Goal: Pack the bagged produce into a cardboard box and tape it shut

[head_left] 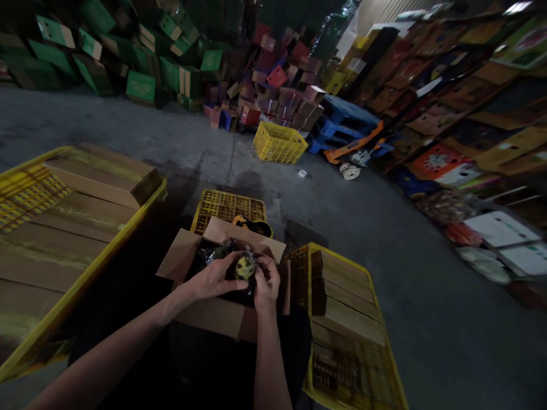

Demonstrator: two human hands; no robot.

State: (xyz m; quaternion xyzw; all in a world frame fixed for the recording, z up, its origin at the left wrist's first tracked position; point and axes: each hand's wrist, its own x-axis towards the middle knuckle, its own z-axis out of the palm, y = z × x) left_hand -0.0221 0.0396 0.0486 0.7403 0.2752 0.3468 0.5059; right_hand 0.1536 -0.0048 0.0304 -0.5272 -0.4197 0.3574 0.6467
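Note:
Between my two hands is a small round yellow item with dark patches (245,266), wrapped in clear plastic; its kind I cannot make out. My left hand (220,276) grips it from the left, thumb along the lower side. On the right, the bent fingers of my right hand (266,283) pinch the plastic and the item's edge. Both hands are over an open cardboard box (217,315) with its flaps folded out. Inside the box, a dark item in shiny plastic (217,250) lies partly hidden behind my left hand.
A yellow crate (228,203) holding a black-and-orange tape dispenser (253,226) stands behind the box. Yellow crates with cardboard boxes flank me, at left (151,196) and right (370,273). Farther off are another yellow crate (280,142), an orange pallet jack (354,145) and stacked boxes.

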